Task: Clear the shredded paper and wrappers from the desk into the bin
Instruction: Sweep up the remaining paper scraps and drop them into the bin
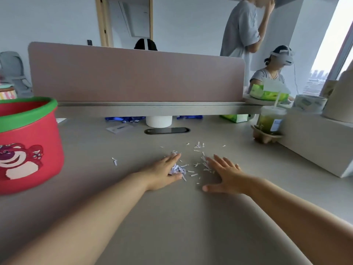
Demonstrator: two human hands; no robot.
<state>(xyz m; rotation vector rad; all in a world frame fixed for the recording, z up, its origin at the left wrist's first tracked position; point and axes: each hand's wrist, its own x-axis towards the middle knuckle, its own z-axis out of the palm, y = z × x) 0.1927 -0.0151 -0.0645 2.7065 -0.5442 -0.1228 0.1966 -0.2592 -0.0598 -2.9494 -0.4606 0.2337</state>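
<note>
Both hands flat on surface mid-centre: left hand [164, 174] fingers together against shreds [178, 169], right hand [224, 176] fingers spread. Rake strays inward, then scoop. Bin [28, 142] left edge; wrappers [126, 119] far edge.

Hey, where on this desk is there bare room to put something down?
Bare desk between the forearms, and between the red bin and the left hand. Crowded: shredded paper between the hands, blue wrappers under the divider, the drink cup at right.
</note>
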